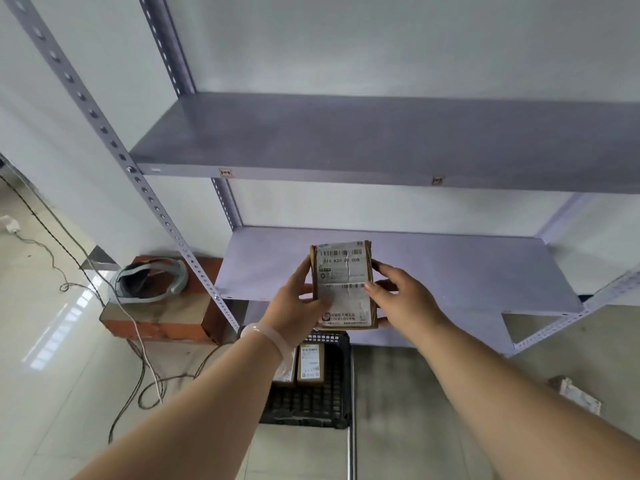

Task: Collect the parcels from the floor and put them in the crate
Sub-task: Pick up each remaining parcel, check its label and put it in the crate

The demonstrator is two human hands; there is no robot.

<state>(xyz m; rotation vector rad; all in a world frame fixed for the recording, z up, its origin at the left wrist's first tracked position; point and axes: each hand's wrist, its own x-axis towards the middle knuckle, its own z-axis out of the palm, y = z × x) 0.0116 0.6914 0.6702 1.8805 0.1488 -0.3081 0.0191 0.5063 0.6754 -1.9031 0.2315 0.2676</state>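
I hold a small brown cardboard parcel [343, 284] with a white barcode label, raised in front of the lower shelf. My left hand [296, 301] grips its left edge and my right hand [403, 299] grips its right edge and bottom corner. Below my hands a black perforated plastic crate [320, 400] sits on the floor, partly hidden by my left forearm. Inside it lie two brown labelled parcels [310, 363] side by side; the left one is mostly covered by my wrist.
A grey metal shelving rack [381, 143] stands ahead against the white wall, its slotted upright [166, 220] slanting down on the left. A red brick block [162, 323] carrying a grey headset, plus loose cables [145, 372], lies on the floor left. Another parcel-like object [578, 396] rests on the floor right.
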